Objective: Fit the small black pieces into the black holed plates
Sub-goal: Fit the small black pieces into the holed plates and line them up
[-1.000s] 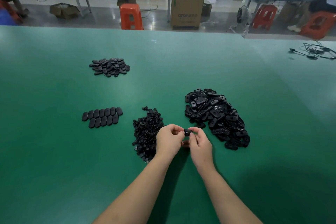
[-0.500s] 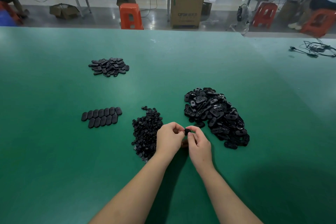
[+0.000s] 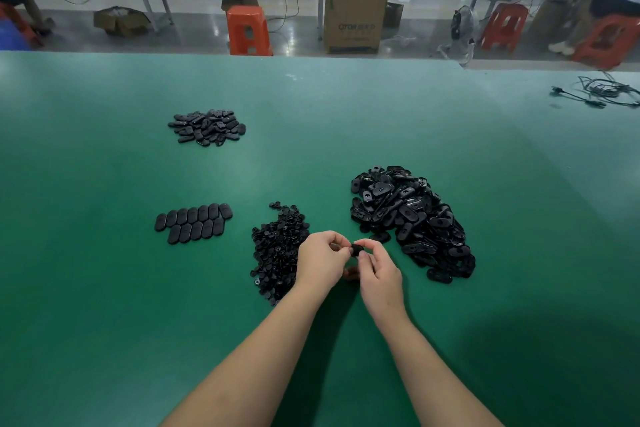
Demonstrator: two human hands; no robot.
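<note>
Between the fingertips of both hands sits one black plate [image 3: 356, 249], held just above the green table [image 3: 104, 288]. My left hand [image 3: 320, 260] pinches its left side and my right hand [image 3: 379, 272] pinches its right side; most of the plate is hidden by fingers. A heap of small black pieces [image 3: 278, 250] lies just left of my left hand. To the right, a big heap of black holed plates [image 3: 412, 218] spreads out.
Two neat rows of black oval plates [image 3: 194, 222] lie to the left, and a loose pile of plates [image 3: 207, 126] sits farther back. Black cables [image 3: 602, 94] lie at the far right. Orange stools and cardboard boxes stand beyond the table's far edge.
Both hands stay together on the plate at the same spot; the fingers have shifted only slightly around it.
</note>
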